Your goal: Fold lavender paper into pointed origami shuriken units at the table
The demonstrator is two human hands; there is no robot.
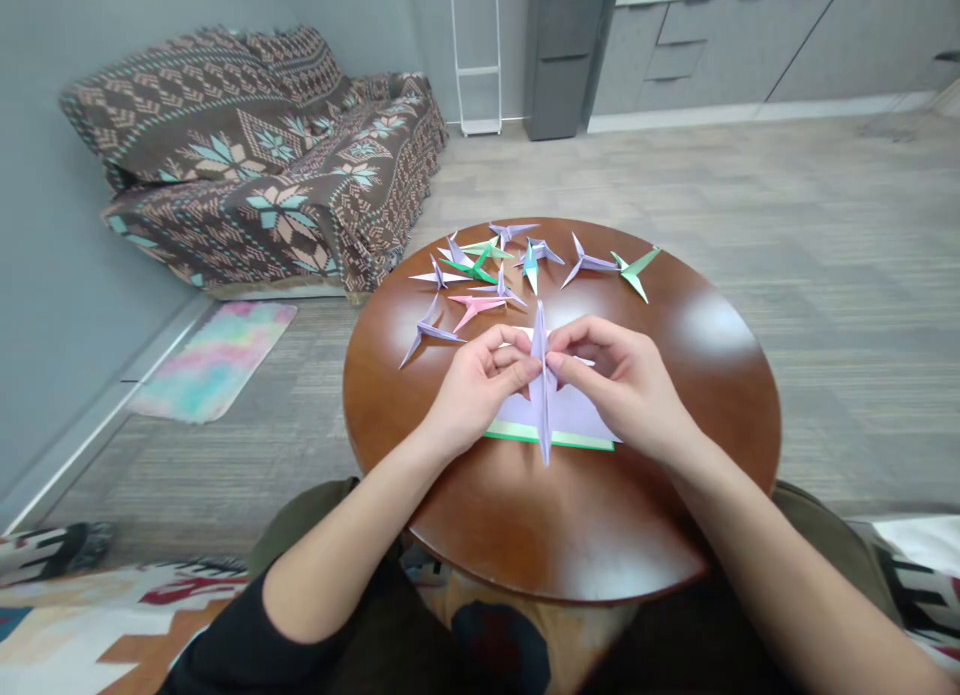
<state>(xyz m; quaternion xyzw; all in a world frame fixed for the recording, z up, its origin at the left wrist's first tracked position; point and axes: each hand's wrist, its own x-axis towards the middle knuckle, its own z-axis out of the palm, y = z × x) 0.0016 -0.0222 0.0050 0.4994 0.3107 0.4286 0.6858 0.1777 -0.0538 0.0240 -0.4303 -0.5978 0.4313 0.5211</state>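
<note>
A narrow, folded piece of lavender origami paper stands on end between my two hands, its long points up and down. My left hand pinches its left side with thumb and fingers. From the right, my right hand pinches the same piece near its middle. Beneath them lies a stack of square paper sheets, lavender on top with green edges below; the hands hide part of it. Beyond, several folded paper cranes in purple, green, pink and blue lie on the round brown table.
A lavender crane and a green crane lie near the table's far right edge. A sofa with a patterned cover stands at the back left, a pastel mat before it. Grey cabinets line the far wall.
</note>
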